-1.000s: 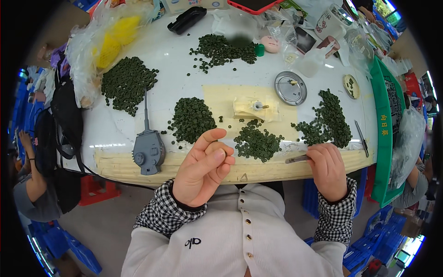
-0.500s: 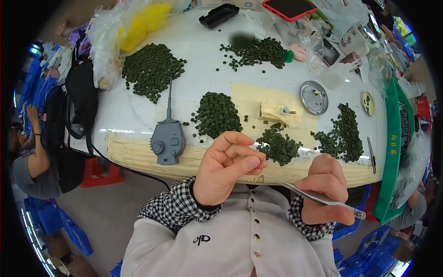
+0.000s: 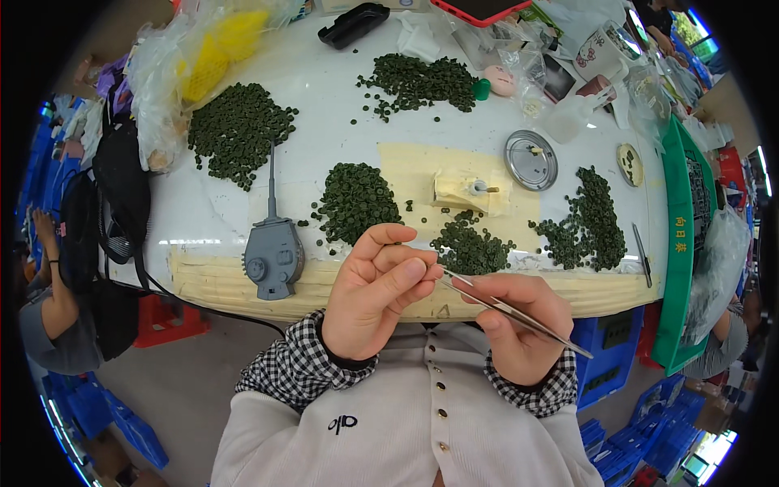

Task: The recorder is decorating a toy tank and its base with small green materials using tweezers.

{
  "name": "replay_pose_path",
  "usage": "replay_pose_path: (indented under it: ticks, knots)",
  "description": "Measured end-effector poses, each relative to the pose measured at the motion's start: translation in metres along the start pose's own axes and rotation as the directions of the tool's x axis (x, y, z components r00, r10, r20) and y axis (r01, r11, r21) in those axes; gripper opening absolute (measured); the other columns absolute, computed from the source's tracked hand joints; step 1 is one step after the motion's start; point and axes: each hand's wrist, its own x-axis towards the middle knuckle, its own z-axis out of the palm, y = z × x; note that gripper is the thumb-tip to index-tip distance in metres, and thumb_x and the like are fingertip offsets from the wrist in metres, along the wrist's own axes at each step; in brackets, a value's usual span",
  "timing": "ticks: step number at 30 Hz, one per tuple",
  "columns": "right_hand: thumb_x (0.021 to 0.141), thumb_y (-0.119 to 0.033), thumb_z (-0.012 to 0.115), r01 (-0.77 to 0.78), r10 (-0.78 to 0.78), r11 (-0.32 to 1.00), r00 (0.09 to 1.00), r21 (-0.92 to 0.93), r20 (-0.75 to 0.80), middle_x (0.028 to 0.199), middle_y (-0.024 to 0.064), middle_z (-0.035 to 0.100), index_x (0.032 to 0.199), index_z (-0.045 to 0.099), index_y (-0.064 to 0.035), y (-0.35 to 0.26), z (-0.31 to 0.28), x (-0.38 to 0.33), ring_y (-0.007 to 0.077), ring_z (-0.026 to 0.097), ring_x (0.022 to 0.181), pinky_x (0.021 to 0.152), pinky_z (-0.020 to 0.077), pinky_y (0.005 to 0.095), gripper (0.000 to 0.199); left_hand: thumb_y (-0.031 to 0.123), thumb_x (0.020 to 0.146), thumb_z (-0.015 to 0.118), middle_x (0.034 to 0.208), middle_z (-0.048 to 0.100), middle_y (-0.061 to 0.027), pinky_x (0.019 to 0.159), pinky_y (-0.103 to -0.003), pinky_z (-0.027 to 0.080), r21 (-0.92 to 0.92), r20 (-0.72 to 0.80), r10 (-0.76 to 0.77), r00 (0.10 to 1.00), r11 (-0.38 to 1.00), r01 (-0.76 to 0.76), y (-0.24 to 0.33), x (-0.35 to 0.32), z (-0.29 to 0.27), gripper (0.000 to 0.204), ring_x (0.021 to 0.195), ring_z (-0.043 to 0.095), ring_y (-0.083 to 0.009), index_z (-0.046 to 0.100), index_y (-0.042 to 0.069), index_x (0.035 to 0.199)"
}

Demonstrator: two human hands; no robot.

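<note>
My left hand [image 3: 377, 288] is raised over the table's front edge, with thumb and fingers pinched together. Whatever small thing they hold is too small to make out. A pair of metal tweezers [image 3: 531, 323] lies in my right hand [image 3: 527, 312], its tips meeting my left fingertips. Just beyond my hands is a pile of small dark green round pieces [image 3: 471, 246], with a larger pile [image 3: 357, 201] to its left. A grey model tank turret [image 3: 273, 256] with a long barrel rests left of my left hand.
A tape-covered block with a small peg [image 3: 466, 191] stands beyond the pieces, near a round metal lid [image 3: 531, 162]. More green piles lie at far left [image 3: 239, 130], far middle [image 3: 418, 81] and right [image 3: 596, 219]. A thin dark tool [image 3: 642, 253] and green tray [image 3: 680, 243] are at right.
My right hand has turned and moved left, bringing the tweezers to my left fingertips. My left hand stays pinched. The whole view has shifted slightly.
</note>
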Motion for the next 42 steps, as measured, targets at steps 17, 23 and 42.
replay_pose_path:
  ticks: [17, 23, 42]
  knots:
    - [0.074, -0.004, 0.08, 0.374, -0.35, 0.886, 0.927, -0.275, 0.132, 0.101, 0.0152, 0.067, 0.102, 0.068, 0.0014, 0.004, 0.0, 0.012, 0.0271, 0.069, 0.089, 0.073, 0.059, 0.0318, 0.031, -0.009, 0.089, 0.062, 0.105, 0.07, -0.0161, 0.085, -0.028, 0.056, 0.567, 0.052, 0.379, 0.924, 0.75, -0.34, -0.007, -0.003, 0.007, 0.037, 0.098, 0.068, -0.0182, 0.046, 0.001, 0.12]
    - [0.074, -0.004, 0.08, 0.446, -0.412, 0.841, 0.895, -0.307, 0.173, 0.099, 0.0157, 0.068, 0.101, 0.068, 0.0026, 0.004, 0.0, 0.015, 0.029, 0.07, 0.091, 0.076, 0.0595, 0.0331, 0.029, -0.007, 0.089, 0.062, 0.11, 0.067, -0.017, 0.084, -0.029, 0.057, 0.575, 0.067, 0.351, 0.934, 0.751, -0.324, -0.005, -0.005, 0.005, 0.042, 0.101, 0.067, -0.0195, 0.044, 0.0, 0.126]
    - [0.076, -0.013, 0.079, 0.637, -0.593, 0.69, 0.77, -0.345, 0.236, 0.097, 0.0139, 0.069, 0.1, 0.068, -0.0002, 0.025, 0.001, 0.022, 0.0268, 0.069, 0.087, 0.069, 0.0585, 0.0317, 0.03, 0.019, 0.069, 0.085, 0.112, 0.052, -0.0176, 0.086, -0.038, 0.046, 0.888, 0.107, 0.65, 0.752, -0.403, 0.222, 0.081, -0.049, -0.026, 0.104, 0.098, 0.054, -0.0288, 0.024, -0.002, 0.15]
